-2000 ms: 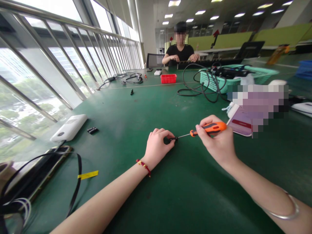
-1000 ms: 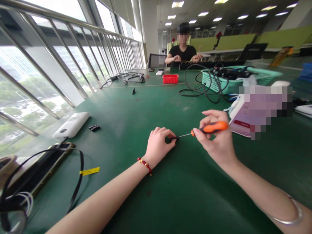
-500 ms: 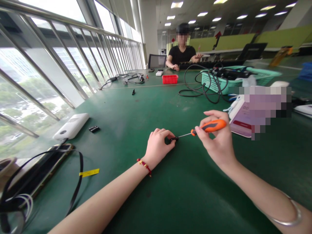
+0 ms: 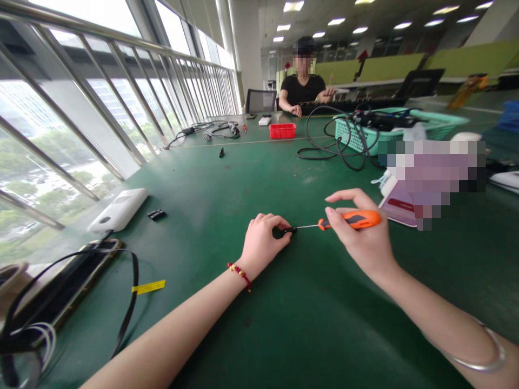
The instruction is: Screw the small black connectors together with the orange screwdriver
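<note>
My left hand rests on the green table, thumb and fingers pinched around a small black part. Most of that part is hidden by the fingers, and its kind does not show. From the right, my right hand holds a screwdriver with an orange and grey handle. The screwdriver lies nearly level, its thin metal shaft pointing left and its tip at the black part. The thumb is along the handle, while the index finger is raised off it.
To the left lie a white power bank, a small black piece and a dark phone with a cable. A red tray, a green basket with cables and a seated person are farther back.
My right hand has shifted slightly down and right, and the screwdriver handle has dropped closer to level. The index finger has lifted off the handle. My left hand has stayed put.
</note>
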Demonstrator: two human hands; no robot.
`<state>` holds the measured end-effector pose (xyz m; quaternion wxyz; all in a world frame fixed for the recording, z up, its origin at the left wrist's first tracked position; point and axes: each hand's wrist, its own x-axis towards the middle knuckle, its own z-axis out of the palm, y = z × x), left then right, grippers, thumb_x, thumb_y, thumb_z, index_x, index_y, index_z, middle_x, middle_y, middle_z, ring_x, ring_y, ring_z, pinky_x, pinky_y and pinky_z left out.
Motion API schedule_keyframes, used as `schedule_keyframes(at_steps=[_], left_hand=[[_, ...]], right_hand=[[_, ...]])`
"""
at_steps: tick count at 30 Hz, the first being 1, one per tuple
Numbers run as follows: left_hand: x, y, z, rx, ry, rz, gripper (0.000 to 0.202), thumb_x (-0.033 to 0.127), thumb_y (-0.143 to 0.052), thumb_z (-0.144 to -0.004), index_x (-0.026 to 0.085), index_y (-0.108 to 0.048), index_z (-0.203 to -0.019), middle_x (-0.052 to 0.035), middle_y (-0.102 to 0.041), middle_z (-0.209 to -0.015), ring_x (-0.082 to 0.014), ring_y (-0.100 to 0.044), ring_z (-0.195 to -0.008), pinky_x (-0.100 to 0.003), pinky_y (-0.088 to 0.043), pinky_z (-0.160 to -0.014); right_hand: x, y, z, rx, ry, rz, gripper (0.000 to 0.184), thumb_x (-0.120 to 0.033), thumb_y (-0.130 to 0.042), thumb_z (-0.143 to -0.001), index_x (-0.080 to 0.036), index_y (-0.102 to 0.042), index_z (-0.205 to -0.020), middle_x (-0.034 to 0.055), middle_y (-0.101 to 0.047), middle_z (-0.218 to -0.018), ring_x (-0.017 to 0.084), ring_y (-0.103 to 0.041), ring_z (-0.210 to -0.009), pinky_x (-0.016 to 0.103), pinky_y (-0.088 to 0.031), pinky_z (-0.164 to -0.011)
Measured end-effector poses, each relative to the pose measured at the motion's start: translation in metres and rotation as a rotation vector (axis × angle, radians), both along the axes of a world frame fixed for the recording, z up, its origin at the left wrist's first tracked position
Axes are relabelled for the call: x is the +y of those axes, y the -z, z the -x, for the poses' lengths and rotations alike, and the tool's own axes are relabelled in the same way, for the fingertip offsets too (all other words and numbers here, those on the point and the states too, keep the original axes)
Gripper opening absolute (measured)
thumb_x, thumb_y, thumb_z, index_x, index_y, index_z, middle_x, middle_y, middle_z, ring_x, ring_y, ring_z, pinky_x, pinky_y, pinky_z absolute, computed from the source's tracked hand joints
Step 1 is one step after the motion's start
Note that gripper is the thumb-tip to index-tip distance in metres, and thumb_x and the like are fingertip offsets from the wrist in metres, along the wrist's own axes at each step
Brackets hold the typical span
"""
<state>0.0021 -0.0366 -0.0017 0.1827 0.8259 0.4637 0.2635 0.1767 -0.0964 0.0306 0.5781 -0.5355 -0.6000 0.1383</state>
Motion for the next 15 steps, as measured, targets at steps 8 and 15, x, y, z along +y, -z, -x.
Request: schedule_keyframes(at_steps=[8, 15], left_hand=[[0.0024, 0.0016, 0.0005, -0.017, 0.011, 0.001, 0.009, 0.020, -0.064, -0.076, 0.023, -0.070, -0.083, 0.0003, -0.067, -0.083, -0.0196, -0.055, -0.087, -0.032, -0.044, -0.079], [0.0009, 0.0007, 0.0002, -0.012, 0.012, 0.002, 0.010, 0.020, -0.063, -0.077, 0.023, -0.070, -0.083, -0.0001, -0.068, -0.084, -0.0195, -0.056, -0.087, -0.032, -0.044, -0.079]], right_hand=[[0.0064, 0.0055, 0.0012, 0.093, 0.017, -0.150, 0.036, -0.029, -0.067, -0.074, -0.024, -0.048, -0.105, -0.0014, -0.054, -0.071, 0.015, -0.054, -0.059, 0.030, -0.045, -0.055], [0.0030, 0.0024, 0.0001, 0.013, 0.003, -0.073, 0.012, -0.030, -0.058, -0.082, -0.021, -0.050, -0.078, -0.0072, -0.043, -0.050, 0.009, -0.041, -0.043, 0.024, -0.035, -0.047]])
